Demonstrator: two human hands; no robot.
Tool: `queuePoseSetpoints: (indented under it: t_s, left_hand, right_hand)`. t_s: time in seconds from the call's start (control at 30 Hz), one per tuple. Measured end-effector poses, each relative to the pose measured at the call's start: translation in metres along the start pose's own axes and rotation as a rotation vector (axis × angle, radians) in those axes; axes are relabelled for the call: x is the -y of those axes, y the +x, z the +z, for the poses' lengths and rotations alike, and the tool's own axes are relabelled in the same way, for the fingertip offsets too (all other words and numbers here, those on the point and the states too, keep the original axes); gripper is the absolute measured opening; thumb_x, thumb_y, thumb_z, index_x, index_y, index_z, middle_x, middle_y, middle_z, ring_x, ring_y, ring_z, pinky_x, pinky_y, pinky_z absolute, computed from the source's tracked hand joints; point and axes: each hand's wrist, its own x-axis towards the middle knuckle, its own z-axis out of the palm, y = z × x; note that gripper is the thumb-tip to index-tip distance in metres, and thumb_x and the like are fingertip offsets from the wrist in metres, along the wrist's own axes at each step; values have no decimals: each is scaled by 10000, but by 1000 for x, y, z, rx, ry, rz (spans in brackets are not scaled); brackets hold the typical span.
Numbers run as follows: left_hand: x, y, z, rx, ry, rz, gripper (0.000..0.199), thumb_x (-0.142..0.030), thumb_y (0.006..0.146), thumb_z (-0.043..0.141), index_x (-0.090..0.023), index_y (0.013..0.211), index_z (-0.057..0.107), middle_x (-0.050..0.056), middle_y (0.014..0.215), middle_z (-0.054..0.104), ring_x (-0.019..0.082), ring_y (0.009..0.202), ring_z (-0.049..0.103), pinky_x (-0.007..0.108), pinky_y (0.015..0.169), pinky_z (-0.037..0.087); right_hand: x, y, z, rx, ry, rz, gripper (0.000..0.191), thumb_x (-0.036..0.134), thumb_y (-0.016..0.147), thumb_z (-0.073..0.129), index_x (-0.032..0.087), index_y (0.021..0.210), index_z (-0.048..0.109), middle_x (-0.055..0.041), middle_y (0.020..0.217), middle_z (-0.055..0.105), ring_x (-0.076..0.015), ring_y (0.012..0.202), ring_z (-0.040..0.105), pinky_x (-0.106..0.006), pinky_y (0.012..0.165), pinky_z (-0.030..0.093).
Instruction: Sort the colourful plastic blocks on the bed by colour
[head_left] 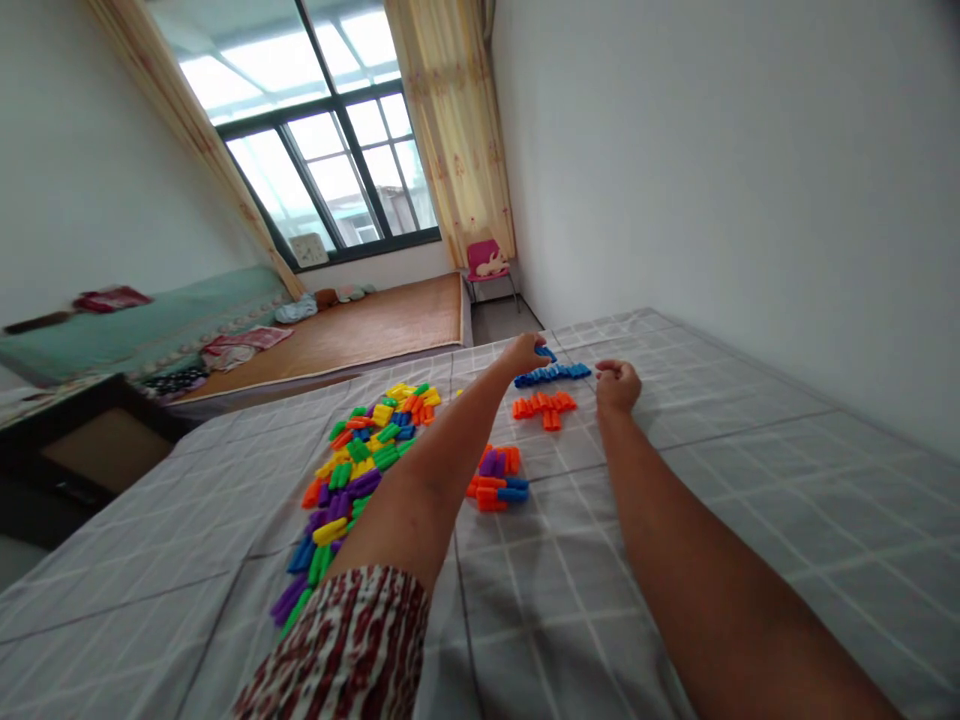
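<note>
My left hand (525,352) reaches to the far part of the bed, its fingers closed on a blue plastic building block (546,354). Just below that block lies a joined row of blue blocks (553,375). Right of the row's end is my right hand (619,386), with its fingers curled in; whatever they hold, if anything, is hidden. Nearer to me sits a joined orange block piece (544,408). An orange, purple and blue block assembly (501,480) lies beside my left forearm, which partly covers it.
A long heap of loose coloured blocks (364,465) spreads left of my left forearm on the grey checked bedsheet (720,460). A white wall (720,180) borders the right side. Beyond are a second bed (382,315), a pink chair (484,262) and a dark cabinet (82,460).
</note>
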Motion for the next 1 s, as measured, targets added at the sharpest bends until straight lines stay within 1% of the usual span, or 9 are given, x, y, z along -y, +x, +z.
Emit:
queuePoseSetpoints:
  t_s: [0.13,0.27,0.33,0.43,0.53,0.63,0.73,0.87,1.0]
  left_hand:
    - [8,-3,-1,70,56,56,410,-291,717,693,-149,1102,682,69,1089,706,215,1013,632,324,919,477]
    - [7,-2,5,-9,-15,85,376,-307,757,669,-131,1089,693,97,1096,705,221,1028,630,335,942,467]
    - [-1,2,14,-34,-59,118,369,-316,770,662,-145,1095,694,90,1106,703,212,1038,626,328,954,459]
    - [-15,11,33,-6,-55,143,386,-339,776,662,-170,1123,686,79,1134,693,215,1074,604,335,982,439]
    - [-23,17,52,25,15,98,414,-385,786,650,-204,1158,668,70,1161,679,235,1133,564,358,996,425]
    - [-23,17,64,83,124,36,429,-415,795,629,-246,1189,641,60,1193,662,260,1162,540,393,986,424]
    - [-20,15,68,125,184,10,467,-430,788,631,-269,1225,605,62,1217,645,271,1176,529,408,977,424]
    - [-24,15,68,112,215,24,534,-465,770,643,-283,1266,559,72,1247,626,281,1218,497,431,990,405]
    - [-31,14,70,121,232,26,493,-351,793,629,-290,1275,539,66,1243,628,273,1197,516,446,996,395]
  right_hand:
    - [4,-2,1,21,-20,-9,252,150,612,406,188,716,633,-10,661,646,-190,632,616,-316,656,472]
    - [7,-3,1,15,-16,-19,250,151,611,408,191,714,632,-6,648,638,-188,646,616,-320,692,475]
    - [7,-2,0,-49,5,-7,259,153,612,403,193,731,629,-7,676,644,-185,656,616,-320,700,479]
    - [7,-1,-2,-108,35,16,276,159,609,395,197,755,626,-10,717,646,-186,681,618,-320,695,485]
    - [8,0,-4,-48,52,10,278,171,598,399,201,755,626,-12,726,648,-195,713,619,-320,687,489]
    - [9,-1,-3,-18,53,-3,262,177,594,406,205,736,624,-9,705,646,-195,713,616,-313,681,488]
    - [8,0,-1,-27,44,-8,243,174,591,411,206,711,620,-9,692,648,-190,694,615,-306,681,485]
    - [6,1,0,-20,30,-13,233,174,591,412,202,698,617,-14,699,656,-188,677,617,-308,679,485]
    - [7,-1,0,-2,38,-17,232,177,589,416,205,697,620,-16,699,662,-194,701,628,-309,684,492]
